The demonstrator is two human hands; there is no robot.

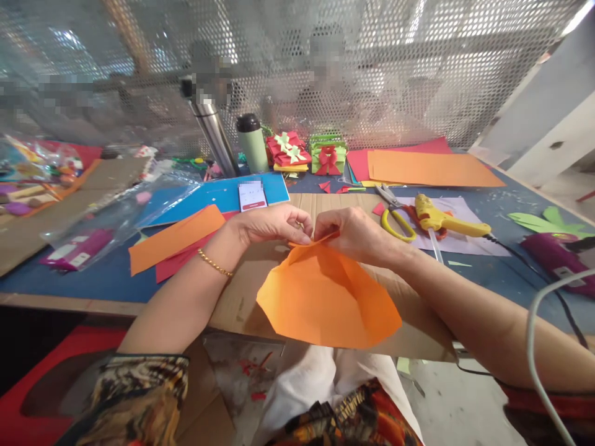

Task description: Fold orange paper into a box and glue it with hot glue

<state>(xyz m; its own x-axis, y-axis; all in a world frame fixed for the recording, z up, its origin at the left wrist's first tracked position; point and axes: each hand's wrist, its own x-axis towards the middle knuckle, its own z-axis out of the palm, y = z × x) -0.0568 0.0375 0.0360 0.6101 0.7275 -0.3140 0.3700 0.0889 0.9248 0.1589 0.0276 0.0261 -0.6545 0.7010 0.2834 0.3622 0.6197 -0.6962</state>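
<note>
A sheet of orange paper [320, 297], gathered narrow at its far end and flaring toward me, hangs over the front part of a brown cardboard sheet [242, 297]. My left hand [279, 224] pinches the gathered end between thumb and fingers. Close beside it, my right hand [346, 229] is closed on the same end from the other side. The fingertips nearly meet, and they hide the details of the fold. To the right of my right hand lie yellow-handled scissors [397, 224] and a yellow hot glue gun [446, 220].
A phone [252, 195] rests on a blue folder [190, 201]. Orange strips [179, 238] lie at left. Behind stand a steel flask [214, 136], a green bottle [253, 145] and small paper boxes [328, 155]. Orange sheets [432, 168] are stacked back right. A grey cable [532, 334] crosses at right.
</note>
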